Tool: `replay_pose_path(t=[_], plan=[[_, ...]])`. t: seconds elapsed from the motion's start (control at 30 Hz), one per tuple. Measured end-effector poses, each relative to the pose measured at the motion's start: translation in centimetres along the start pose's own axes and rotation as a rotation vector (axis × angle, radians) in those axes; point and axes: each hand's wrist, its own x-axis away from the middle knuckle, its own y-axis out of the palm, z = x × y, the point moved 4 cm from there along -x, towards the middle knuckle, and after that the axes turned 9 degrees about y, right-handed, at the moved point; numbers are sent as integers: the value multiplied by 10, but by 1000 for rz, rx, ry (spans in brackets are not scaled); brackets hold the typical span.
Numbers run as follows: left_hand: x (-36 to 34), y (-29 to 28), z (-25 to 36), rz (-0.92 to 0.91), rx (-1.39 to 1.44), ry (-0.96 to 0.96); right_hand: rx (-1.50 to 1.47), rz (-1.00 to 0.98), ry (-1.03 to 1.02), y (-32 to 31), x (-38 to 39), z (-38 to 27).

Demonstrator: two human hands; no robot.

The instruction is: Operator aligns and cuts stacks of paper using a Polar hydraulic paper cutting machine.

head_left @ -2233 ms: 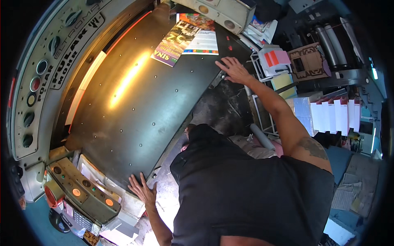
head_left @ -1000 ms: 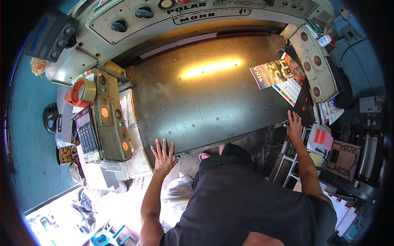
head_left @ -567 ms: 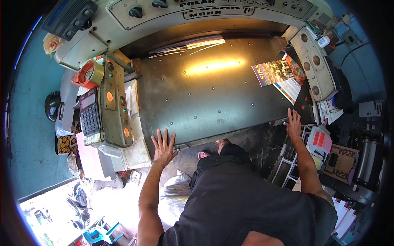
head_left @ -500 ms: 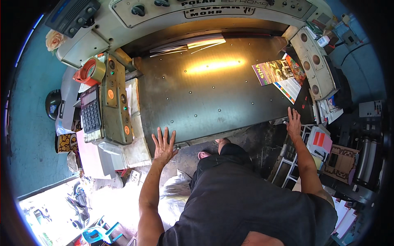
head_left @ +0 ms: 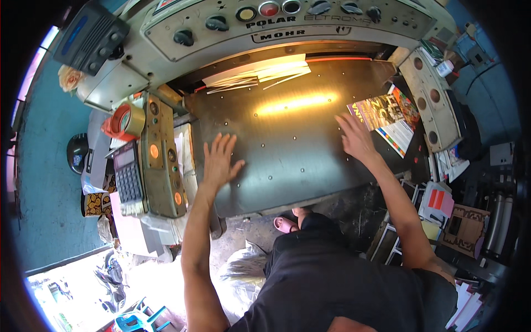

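Observation:
Over the left part of a dark metal machine table (head_left: 265, 191) is my left hand (head_left: 219, 159), fingers spread, holding nothing. My right hand (head_left: 357, 137) reaches over the table's right part, also empty with fingers apart. Whether either palm touches the metal I cannot tell. Just right of my right hand lie printed booklets (head_left: 381, 110), one purple and yellow, overlapping a white sheet with a coloured edge. At the table's far side lies a bundle of paper and thin strips (head_left: 265, 76), under the machine's front beam. A yellow light reflects off the table.
A control panel with knobs (head_left: 265, 22) spans the far side. Along the left run a button box (head_left: 160, 157), a calculator (head_left: 128, 174) and tape rolls (head_left: 127, 120). A side rail with round holes (head_left: 434, 97) borders the right. White racks (head_left: 384, 243) stand lower right.
Both hands have moved from the table's near edge forward over its surface, the right one also inward to the left. My view has tilted up, showing more of the control panel.

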Motion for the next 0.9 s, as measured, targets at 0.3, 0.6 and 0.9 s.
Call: replay_pose_path(t=[0.3,0.6,0.9], plan=[[-214,34,-146,-174,101,-348,58,-19,-161,124,-253,27],[-218,56,-159,-82,105,-261,27,-292,-143,136,-275,31],[-177,65,-148,192,192,-177,-91,52,-254,147,-261,13]])
